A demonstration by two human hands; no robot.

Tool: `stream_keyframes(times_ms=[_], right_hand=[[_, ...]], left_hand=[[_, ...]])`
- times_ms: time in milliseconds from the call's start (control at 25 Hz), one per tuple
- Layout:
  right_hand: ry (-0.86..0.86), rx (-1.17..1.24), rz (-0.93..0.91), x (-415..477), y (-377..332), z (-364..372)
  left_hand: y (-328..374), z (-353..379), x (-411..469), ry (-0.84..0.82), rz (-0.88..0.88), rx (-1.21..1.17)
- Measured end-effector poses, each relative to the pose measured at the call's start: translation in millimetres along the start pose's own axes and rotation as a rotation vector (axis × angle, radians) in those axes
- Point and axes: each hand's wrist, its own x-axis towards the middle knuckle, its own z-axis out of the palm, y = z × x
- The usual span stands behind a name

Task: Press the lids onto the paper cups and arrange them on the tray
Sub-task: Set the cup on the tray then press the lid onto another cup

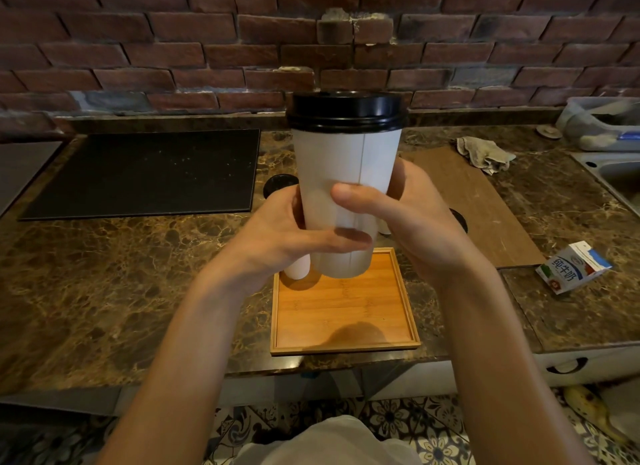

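Both hands are holding one white paper cup upright in the air above the far end of the wooden tray, its black lid sitting on top. The left hand is wrapping its fingers around the cup's lower part, and the right hand is curling around it from the other side, thumb lying across the front. The risk is squeezing: the paper wall is looking soft, so a hard grip could be buckling it and popping the lid loose, and I cannot tell whether the rim is seated all round. Setting it down blind could also be knocking the second cup, which is peeking out behind the left hand at the tray's far left corner. Counting: one held cup, one part-hidden cup, perhaps a third behind the right hand, two dark discs on the surface, possibly lids, one tray, one milk carton, one rag
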Motion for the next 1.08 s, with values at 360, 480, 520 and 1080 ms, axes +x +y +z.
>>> stream_keyframes(times_ms=[360, 480, 520, 1080], right_hand=[[0.091, -0.132, 0.027, 4.9, -3.5, 6.3], [0.157, -0.233, 0.043, 4.9, -1.3, 11.8], [0.192, -0.248, 0.044, 4.9, 0.1, 14.4], [0.259, -0.160, -0.013, 5.4, 1.3, 13.9]], left_hand=[[3.9, 3.9, 2.9, 0.134, 0.034, 0.083], [-1.0, 3.7, 4.0, 0.223, 0.023, 0.158], [-3.3, 3.6, 5.2, 0.236, 0.018, 0.177], [-0.6, 1.6, 5.0, 0.214, 0.048, 0.143]])
